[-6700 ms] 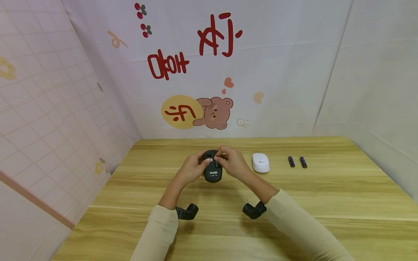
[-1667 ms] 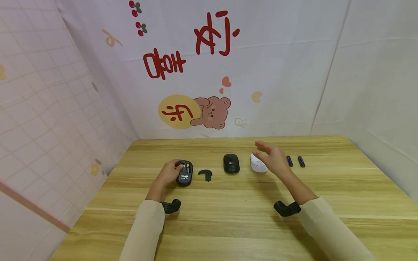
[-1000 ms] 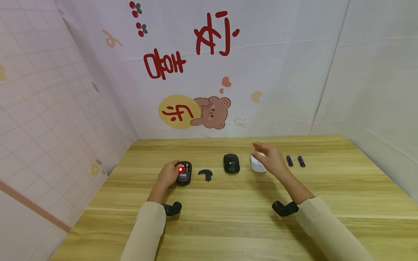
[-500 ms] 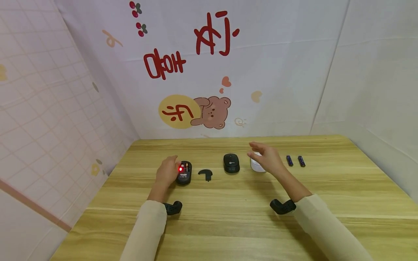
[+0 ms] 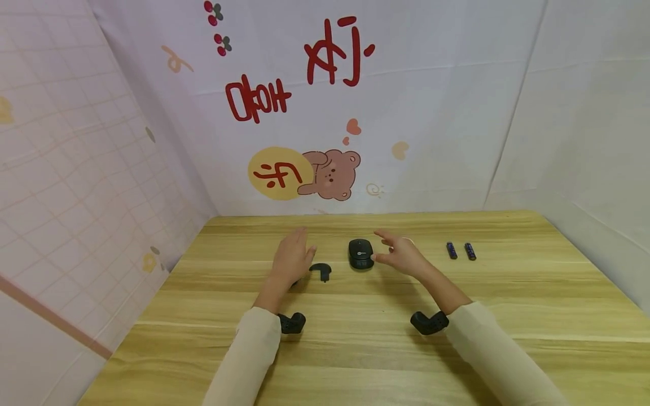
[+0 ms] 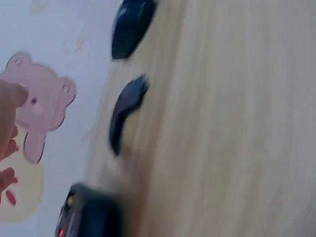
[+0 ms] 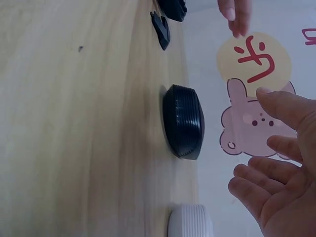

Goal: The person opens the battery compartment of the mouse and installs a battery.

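Note:
My left hand [image 5: 291, 256] hovers with extended fingers above the opened black mouse [image 6: 94, 215], which it mostly hides in the head view. That mouse lies underside up, with a small red light showing in the left wrist view. To its right lies a loose black battery cover [image 5: 321, 272]. Beyond the cover, a second black mouse [image 5: 361, 254] sits upright. My right hand [image 5: 403, 257] is just right of this mouse, fingers spread and holding nothing. A white mouse [image 7: 190, 222] is almost hidden by the right hand in the head view.
Two dark batteries [image 5: 461, 251] lie side by side on the wooden table [image 5: 355, 361], right of the white mouse. A white printed cloth wall [image 5: 437, 113] rises behind the table's back edge.
The opened mouse went down at the left, its red light came on, and the left hand let go and moved right over it. The right hand shifted left from the white mouse toward the upright black mouse.

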`<state>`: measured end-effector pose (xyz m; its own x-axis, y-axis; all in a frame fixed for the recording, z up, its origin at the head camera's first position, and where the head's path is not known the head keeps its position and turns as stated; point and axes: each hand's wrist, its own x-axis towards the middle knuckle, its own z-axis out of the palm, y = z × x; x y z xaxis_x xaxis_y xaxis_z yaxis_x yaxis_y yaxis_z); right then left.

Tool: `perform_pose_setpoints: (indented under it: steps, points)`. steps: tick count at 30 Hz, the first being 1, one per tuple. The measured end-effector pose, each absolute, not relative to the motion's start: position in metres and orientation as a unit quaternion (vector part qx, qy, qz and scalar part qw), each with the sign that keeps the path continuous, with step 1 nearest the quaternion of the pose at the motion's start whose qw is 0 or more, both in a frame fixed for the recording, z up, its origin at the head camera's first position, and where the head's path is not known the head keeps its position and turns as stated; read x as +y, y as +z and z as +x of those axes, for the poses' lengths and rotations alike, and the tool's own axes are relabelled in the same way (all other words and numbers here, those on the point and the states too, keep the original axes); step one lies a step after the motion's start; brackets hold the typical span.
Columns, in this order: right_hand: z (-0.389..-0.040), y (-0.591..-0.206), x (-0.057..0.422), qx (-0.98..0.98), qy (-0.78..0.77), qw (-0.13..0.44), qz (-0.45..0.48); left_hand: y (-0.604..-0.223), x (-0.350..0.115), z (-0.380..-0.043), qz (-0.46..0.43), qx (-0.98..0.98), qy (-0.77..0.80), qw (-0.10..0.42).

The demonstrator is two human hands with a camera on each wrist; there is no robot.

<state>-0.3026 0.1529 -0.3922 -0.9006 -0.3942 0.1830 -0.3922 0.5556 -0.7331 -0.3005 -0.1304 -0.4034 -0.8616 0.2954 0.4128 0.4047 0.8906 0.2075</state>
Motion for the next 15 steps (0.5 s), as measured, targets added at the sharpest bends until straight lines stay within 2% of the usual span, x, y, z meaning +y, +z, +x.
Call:
perform_pose_setpoints:
  steps: [5, 15]
  points:
    - [-0.303, -0.399, 0.146, 0.884, -0.412, 0.024, -0.22, -0.412, -0.107, -0.298, -0.225, -0.949, -0.142, 0.17]
    - [-0.306, -0.41, 0.134, 0.903, -0.369, 0.044, -0.214, -0.42, -0.071, -0.301, -0.235, -0.957, -0.152, 0.082]
